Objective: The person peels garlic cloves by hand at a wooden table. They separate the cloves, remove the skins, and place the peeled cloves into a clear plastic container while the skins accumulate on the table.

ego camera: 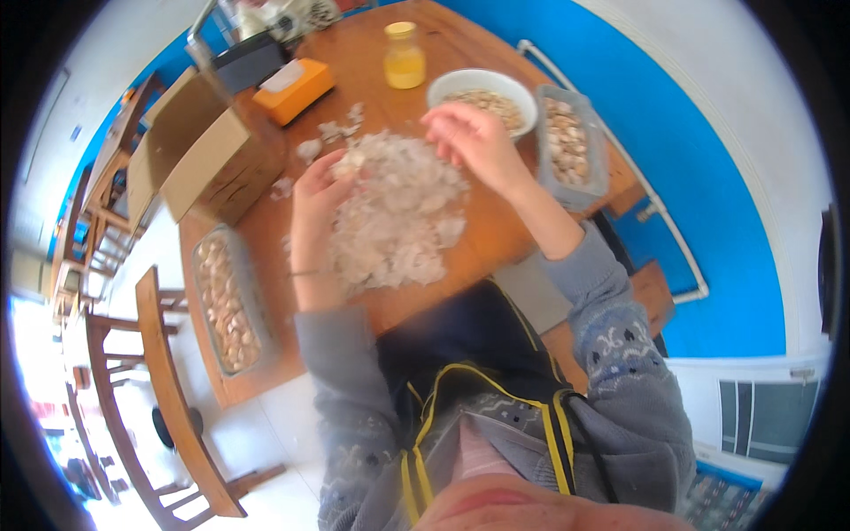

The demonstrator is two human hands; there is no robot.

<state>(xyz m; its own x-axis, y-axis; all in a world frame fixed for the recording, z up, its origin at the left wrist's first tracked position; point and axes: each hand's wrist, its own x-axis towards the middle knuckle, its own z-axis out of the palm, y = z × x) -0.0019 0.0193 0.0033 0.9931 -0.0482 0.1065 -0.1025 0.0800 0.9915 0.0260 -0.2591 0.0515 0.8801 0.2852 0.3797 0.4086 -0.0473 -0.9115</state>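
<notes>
A large heap of papery white garlic skins [398, 212] lies on the wooden table in front of me. At the heap's left side, my left hand [315, 192] has a pale garlic piece [350, 161] between thumb and fingers; blur hides its exact form. My right hand [478, 143] is raised at the heap's upper right, overlapping the near rim of a white bowl [435, 89] in the view. Its fingers are curled together, and whether they hold anything is hidden. Small pale cloves [495, 106] fill the lower part of that bowl.
Plastic tubs of garlic cloves stand right [574, 196] and left [255, 312]. A yellow-lidded jar [405, 63], an orange tissue box [292, 93] and an open cardboard box [219, 166] are also on the wooden table [465, 40]. A wooden bench [176, 391] stands left.
</notes>
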